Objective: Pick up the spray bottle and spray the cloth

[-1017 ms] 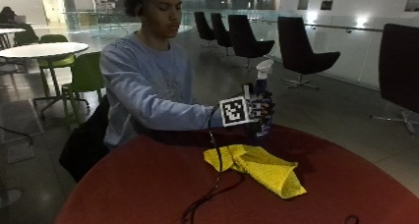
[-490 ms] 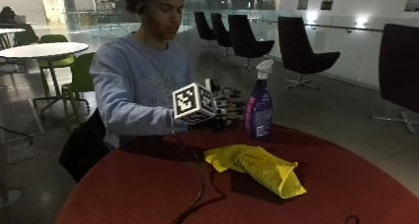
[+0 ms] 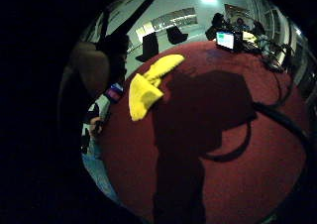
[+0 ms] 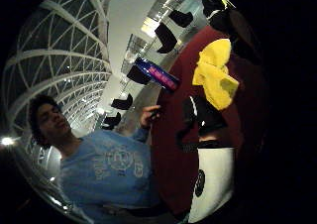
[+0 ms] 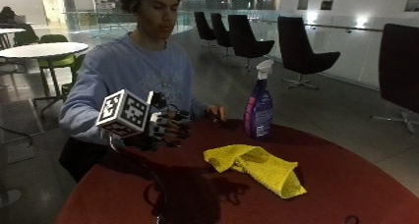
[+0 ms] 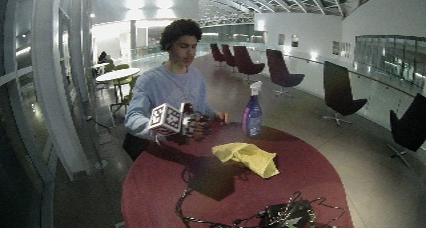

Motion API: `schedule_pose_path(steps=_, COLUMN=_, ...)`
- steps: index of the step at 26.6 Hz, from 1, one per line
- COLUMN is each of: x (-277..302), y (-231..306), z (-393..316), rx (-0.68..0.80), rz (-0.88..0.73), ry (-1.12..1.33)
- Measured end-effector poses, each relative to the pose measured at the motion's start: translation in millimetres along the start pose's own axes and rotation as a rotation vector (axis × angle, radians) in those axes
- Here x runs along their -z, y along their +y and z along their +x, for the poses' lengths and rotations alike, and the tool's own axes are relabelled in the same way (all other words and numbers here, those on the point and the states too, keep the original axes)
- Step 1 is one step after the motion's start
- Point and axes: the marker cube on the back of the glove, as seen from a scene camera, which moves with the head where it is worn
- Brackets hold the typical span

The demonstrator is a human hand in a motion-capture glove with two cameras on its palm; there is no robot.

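Note:
A purple spray bottle point(image 5: 260, 106) with a white trigger head stands upright on the round red table point(image 5: 340, 184), at its far side. A crumpled yellow cloth point(image 5: 256, 166) lies in front of the bottle, nearer the table's middle. My gloved right hand point(image 5: 167, 130) hovers above the table's left part, well left of both, its fingers loosely curled and holding nothing. The person's bare left hand point(image 5: 217, 112) rests on the table just left of the bottle. The thumb side palm view shows the bottle point(image 4: 157, 75) and the cloth point(image 4: 215, 75) at a distance from the palm.
A black cable point(image 5: 157, 194) runs across the table from my hand toward the near edge. A small lit screen point(image 3: 225, 39) and tangled wires point(image 6: 283, 215) sit at the table's near side. Black chairs point(image 5: 298, 49) stand behind the table.
One second ago my gloved hand was at the bottle. It has let go and moved left and down, away from the bottle, which stands alone on the table.

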Motion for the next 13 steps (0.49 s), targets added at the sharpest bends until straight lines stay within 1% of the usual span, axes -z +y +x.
schedule_pose_path(steps=6, x=23, y=32, z=21, rx=-0.020, rz=-0.006, ry=0.036)
schedule_pose_path(steps=13, x=23, y=45, z=33, rx=-0.041, rz=-0.023, ry=0.044)
